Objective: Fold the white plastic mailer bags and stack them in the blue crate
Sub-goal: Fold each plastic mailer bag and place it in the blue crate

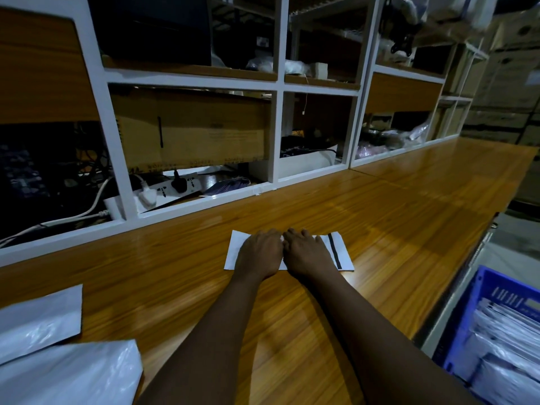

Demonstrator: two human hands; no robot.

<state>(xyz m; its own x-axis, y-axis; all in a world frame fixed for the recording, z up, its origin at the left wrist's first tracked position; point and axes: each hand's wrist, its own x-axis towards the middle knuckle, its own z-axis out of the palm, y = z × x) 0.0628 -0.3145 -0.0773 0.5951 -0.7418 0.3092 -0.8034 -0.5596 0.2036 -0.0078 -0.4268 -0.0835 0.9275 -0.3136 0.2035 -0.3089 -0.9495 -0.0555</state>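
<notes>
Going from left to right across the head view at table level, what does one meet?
Loose white mailer bags, left hand, right hand, mailer's black strip, blue crate.

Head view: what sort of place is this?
Probably a warehouse packing station: stacked cardboard cartons at the far right, a blue crate holding white mailers beside the wooden bench, and white cubby shelving holding boxes and cables.

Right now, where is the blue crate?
In the head view, the blue crate is at the lower right, just past the right end of the wooden table, with white mailers inside.
</notes>
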